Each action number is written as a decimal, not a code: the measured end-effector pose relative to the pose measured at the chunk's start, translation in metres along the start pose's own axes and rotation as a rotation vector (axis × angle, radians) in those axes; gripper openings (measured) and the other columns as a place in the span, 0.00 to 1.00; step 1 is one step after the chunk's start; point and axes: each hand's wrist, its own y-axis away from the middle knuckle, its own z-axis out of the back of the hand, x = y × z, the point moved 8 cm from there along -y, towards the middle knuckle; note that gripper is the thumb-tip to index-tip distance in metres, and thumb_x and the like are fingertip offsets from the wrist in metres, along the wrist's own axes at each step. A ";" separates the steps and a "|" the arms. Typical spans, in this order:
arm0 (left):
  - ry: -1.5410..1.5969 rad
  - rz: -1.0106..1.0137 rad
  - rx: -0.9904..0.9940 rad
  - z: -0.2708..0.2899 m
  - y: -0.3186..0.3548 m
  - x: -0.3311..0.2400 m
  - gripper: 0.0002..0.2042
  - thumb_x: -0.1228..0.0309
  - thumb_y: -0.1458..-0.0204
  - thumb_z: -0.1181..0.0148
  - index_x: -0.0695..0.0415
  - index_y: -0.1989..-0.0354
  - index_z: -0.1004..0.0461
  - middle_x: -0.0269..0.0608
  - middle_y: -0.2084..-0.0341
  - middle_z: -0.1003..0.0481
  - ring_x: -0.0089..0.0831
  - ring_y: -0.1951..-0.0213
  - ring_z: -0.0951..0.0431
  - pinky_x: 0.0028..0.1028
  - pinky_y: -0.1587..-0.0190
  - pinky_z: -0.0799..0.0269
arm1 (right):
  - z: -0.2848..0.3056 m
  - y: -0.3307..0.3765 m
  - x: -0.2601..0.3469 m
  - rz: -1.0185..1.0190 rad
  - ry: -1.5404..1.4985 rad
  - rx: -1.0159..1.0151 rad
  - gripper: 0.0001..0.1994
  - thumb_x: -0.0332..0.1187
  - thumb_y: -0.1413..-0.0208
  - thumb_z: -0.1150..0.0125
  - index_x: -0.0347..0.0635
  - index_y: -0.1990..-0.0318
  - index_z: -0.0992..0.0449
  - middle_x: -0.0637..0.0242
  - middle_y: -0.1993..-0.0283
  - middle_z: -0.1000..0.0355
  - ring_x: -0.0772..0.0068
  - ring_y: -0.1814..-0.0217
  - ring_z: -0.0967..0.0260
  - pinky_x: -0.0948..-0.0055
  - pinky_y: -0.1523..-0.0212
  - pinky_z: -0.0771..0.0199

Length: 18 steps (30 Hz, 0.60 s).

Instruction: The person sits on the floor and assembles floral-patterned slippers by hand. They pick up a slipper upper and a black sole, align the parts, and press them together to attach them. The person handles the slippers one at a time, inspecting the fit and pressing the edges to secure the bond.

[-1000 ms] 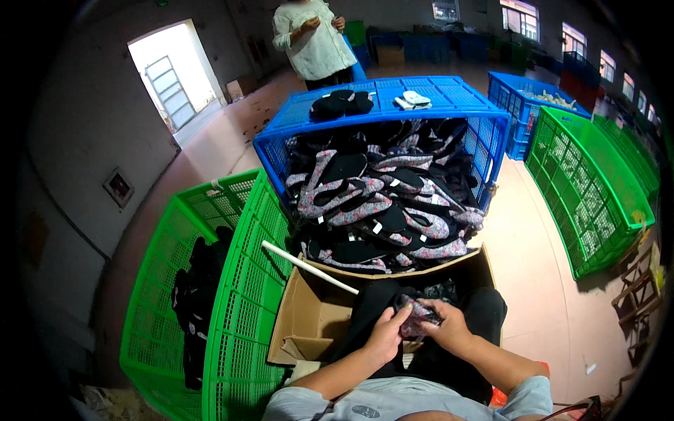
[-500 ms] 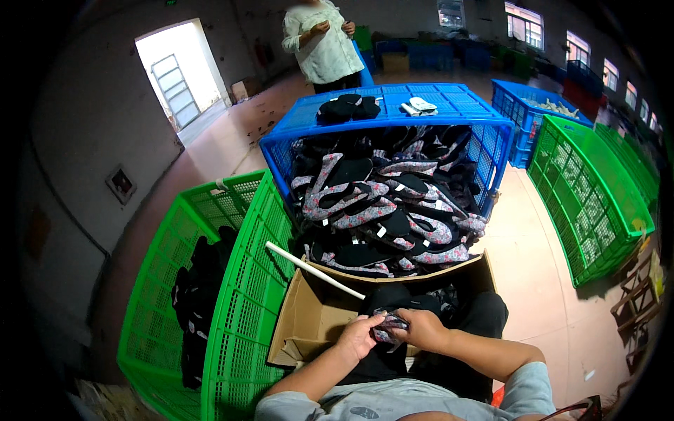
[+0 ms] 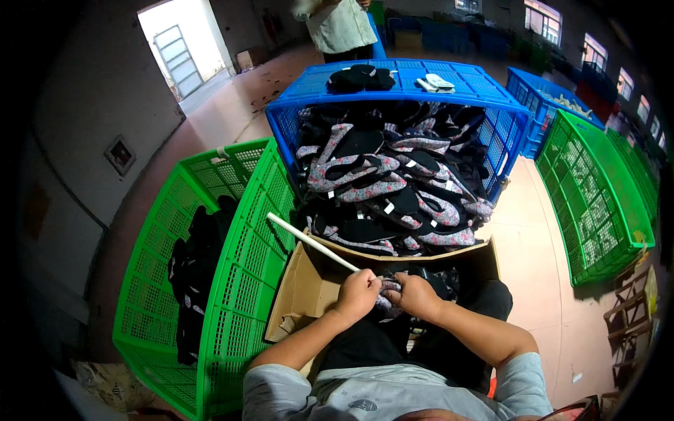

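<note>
A small floral cloth slipper with dark parts is between my two hands, over my lap and the open cardboard box. My left hand is closed at the slipper's left edge, right where the near end of a white rod disappears. Whether its fingers also grip the rod cannot be made out. My right hand pinches the slipper's right side. Behind the box, a blue crate lying on its side holds a heap of floral and black slippers.
At the left stands a green crate with black slippers inside. Black items and a white bundle lie on the blue crate. More green crates are at the right. A person stands beyond.
Both hands have moved forward with the slipper, up to the white rod's near end. My left hand has closed more tightly. The view has shifted slightly.
</note>
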 end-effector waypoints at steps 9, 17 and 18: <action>-0.132 -0.054 -0.089 -0.006 -0.007 -0.012 0.07 0.71 0.47 0.41 0.61 0.69 0.29 0.51 0.69 0.27 0.52 0.67 0.25 0.44 0.64 0.28 | -0.008 -0.019 -0.030 -0.156 -0.154 -0.122 0.19 0.42 0.48 0.36 0.32 0.61 0.25 0.37 0.67 0.26 0.34 0.61 0.28 0.49 0.61 0.27; 0.652 0.300 0.081 -0.039 0.044 0.040 0.13 0.75 0.43 0.38 0.62 0.53 0.33 0.35 0.64 0.26 0.20 0.62 0.26 0.22 0.55 0.29 | -0.011 -0.019 -0.044 -0.226 -0.322 -0.143 0.19 0.42 0.46 0.34 0.32 0.57 0.23 0.41 0.63 0.23 0.39 0.59 0.25 0.55 0.58 0.26; 0.691 0.309 0.091 -0.037 0.047 0.031 0.14 0.75 0.43 0.38 0.62 0.52 0.33 0.35 0.63 0.26 0.20 0.60 0.26 0.23 0.53 0.29 | -0.011 -0.020 -0.044 -0.254 -0.380 -0.116 0.19 0.42 0.46 0.34 0.32 0.57 0.23 0.43 0.63 0.23 0.42 0.59 0.24 0.56 0.58 0.25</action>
